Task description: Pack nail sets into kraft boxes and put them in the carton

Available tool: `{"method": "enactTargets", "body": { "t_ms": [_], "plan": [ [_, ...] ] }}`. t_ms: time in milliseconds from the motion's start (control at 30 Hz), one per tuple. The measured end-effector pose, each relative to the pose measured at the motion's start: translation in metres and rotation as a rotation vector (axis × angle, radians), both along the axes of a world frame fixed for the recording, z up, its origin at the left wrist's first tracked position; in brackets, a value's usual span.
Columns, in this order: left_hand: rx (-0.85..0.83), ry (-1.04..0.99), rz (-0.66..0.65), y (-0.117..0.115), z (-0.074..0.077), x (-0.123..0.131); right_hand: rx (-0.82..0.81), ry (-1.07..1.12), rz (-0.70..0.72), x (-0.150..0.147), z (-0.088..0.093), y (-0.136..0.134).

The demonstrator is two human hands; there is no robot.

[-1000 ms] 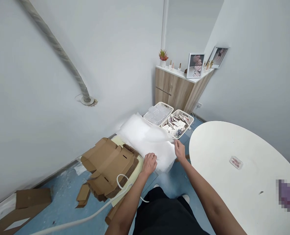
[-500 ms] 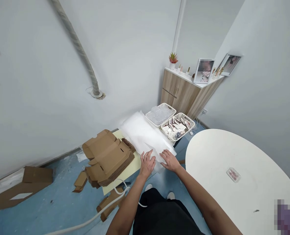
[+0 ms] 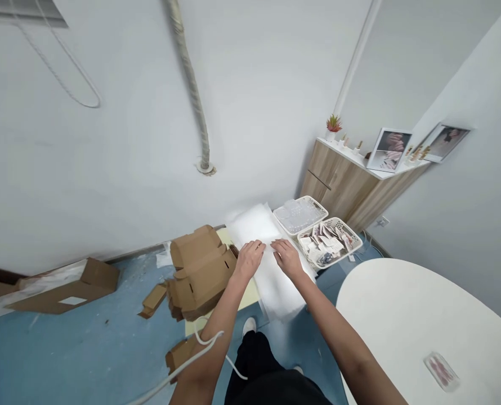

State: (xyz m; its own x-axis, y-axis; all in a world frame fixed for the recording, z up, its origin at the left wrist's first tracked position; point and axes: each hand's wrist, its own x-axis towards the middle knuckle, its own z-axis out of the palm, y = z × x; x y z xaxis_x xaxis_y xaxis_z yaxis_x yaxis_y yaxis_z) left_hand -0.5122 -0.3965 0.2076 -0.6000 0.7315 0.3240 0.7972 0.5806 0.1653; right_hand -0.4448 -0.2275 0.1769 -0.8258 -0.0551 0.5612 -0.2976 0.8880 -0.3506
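Left hand (image 3: 250, 260) and right hand (image 3: 287, 259) have moved farther up the white sheets (image 3: 276, 284) beneath, fingers curled; whether they pinch any, I can't tell. Beyond the right hand, a basket (image 3: 357, 242) holds packets (image 3: 326, 241) too small to read.

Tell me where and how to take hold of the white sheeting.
I'd pinch the near end of the white sheeting at its two corners, coming from the person's side. It looks soft and limp, and that end seems to jut past the yellow board, leaving its edge reachable, while the basket of packets crowds the sheeting's right side.
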Motion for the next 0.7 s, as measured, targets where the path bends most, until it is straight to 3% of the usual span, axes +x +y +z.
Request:
{"method": "enactTargets", "body": {
  "t_ms": [133,233,367,467,600,700],
  "plan": [
    [0.147,-0.009,0.183,-0.026,0.012,-0.073,-0.065,0.094,-0.127,-0.060,0.017,-0.019],
    [0.288,-0.028,0.244,-0.051,0.018,-0.130,-0.105,0.097,-0.238,-0.090,0.007,-0.025],
    [0.417,0.007,0.295,-0.079,0.017,-0.201,-0.089,-0.010,-0.266,-0.106,-0.032,-0.022],
    [0.497,0.032,0.365,-0.092,0.008,-0.243,-0.054,-0.118,-0.304,-0.102,-0.069,-0.015],
    [0.519,-0.024,0.396,-0.098,-0.014,-0.276,-0.009,-0.297,-0.405,-0.087,-0.109,-0.011],
    [0.493,-0.091,0.417,-0.098,-0.034,-0.286,0.008,-0.464,-0.449,-0.077,-0.126,-0.016]
  ]
}}
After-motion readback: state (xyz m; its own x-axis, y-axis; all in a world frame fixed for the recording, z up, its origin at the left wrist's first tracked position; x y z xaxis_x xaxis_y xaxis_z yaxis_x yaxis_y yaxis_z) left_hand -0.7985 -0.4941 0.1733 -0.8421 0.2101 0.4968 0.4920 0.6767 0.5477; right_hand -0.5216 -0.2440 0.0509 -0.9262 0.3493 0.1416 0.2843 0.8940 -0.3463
